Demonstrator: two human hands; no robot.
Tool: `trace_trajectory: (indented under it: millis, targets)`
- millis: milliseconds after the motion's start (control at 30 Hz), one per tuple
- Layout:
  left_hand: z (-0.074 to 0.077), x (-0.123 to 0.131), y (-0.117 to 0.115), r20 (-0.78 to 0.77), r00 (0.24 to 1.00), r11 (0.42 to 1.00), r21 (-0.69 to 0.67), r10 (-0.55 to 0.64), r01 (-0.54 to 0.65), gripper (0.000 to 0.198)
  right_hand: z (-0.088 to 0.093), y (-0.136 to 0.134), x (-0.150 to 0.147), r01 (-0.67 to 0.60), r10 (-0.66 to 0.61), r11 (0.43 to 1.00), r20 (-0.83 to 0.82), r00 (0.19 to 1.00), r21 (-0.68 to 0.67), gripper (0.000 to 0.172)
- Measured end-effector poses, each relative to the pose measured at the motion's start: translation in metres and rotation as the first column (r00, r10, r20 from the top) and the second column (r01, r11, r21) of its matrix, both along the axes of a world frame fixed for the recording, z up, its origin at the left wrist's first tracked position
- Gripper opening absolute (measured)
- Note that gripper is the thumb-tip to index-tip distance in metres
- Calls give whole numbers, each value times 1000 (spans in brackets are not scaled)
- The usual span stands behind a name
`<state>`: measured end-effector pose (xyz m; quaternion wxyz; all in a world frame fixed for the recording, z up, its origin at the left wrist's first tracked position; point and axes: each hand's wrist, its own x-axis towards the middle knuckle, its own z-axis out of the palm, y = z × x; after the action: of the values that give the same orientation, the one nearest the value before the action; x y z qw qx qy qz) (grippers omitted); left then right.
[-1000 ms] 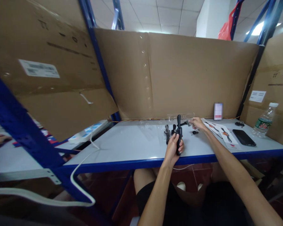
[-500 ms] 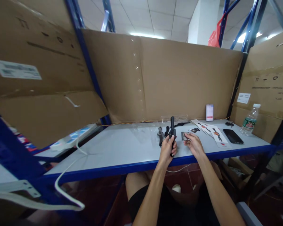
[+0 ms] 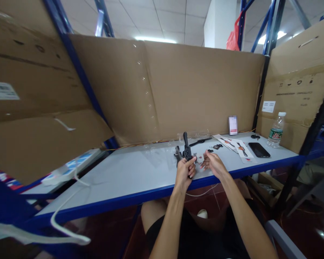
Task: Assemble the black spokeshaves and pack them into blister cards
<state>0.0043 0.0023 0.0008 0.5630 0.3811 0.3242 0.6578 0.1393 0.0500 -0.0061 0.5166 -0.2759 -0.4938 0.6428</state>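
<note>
My left hand (image 3: 185, 172) is wrapped around the lower part of a black spokeshave (image 3: 187, 149), whose upper handle points up above the table. My right hand (image 3: 215, 164) is just to its right, with a small flat metal plate (image 3: 199, 158) at its fingertips, close beside the spokeshave's middle. The fingertips are slightly blurred. Behind my left hand, another dark tool (image 3: 178, 154) lies on the table, partly hidden. Farther back is a long black handled tool (image 3: 201, 141). Small dark parts (image 3: 217, 146) lie beyond my right hand.
Printed cards (image 3: 243, 151), a black phone (image 3: 259, 150) and a water bottle (image 3: 276, 130) are on the right. An upright phone (image 3: 232, 125) leans at the back. Clear plastic packaging (image 3: 164, 151) lies near the tools. Cardboard (image 3: 199, 86) walls the table; a white cable (image 3: 59, 216) hangs left.
The view has turned a little to the right. My right hand has brought the metal plate nearer to the spokeshave, its fingers now more spread. My left hand keeps its hold, with the spokeshave tilted slightly left.
</note>
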Motion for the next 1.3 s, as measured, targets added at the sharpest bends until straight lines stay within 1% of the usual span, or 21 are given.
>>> trace_trajectory:
  millis: [67,167,267,367,500,633,700,767,867,967,1100,1300]
  targets:
    - [0,-2,0,65,998,1000,1,7,-7,49,-1,1,2,-72,72,997,18,997,-17,46]
    - [0,-3,1,112,994,1000,-7,21,-21,46,-2,2,4,-166,165,986,63,984,9,35]
    - [0,-3,1,116,993,1000,0,18,-18,43,-2,0,4,-194,190,981,98,977,32,26]
    - [0,-2,1,112,994,1000,11,2,-3,44,-1,-1,4,-207,202,978,120,972,28,21]
    - [1,-2,0,108,994,1000,20,-8,6,45,1,-3,4,-241,237,970,118,964,26,21]
    - [0,-2,1,133,991,1000,12,23,-25,46,1,-2,4,-280,275,959,90,957,44,34]
    - [-1,-2,2,149,988,999,12,42,-45,46,1,-3,4,-253,250,966,69,966,46,40]
    - [-2,-2,3,156,986,998,14,51,-54,46,1,-4,4,-193,190,979,59,980,57,43]
    - [-2,-2,4,163,985,998,1,57,-58,47,3,-8,4,-96,88,991,87,992,91,42]
    - [-2,-2,4,158,986,999,-11,47,-46,47,4,-10,4,-44,32,994,113,993,101,39]
    - [-2,-1,3,117,993,1000,-5,15,-14,47,2,-8,3,40,-48,996,102,994,85,39]
    - [-3,0,3,70,998,1000,1,11,-11,48,0,-6,2,68,-76,995,102,992,78,40]
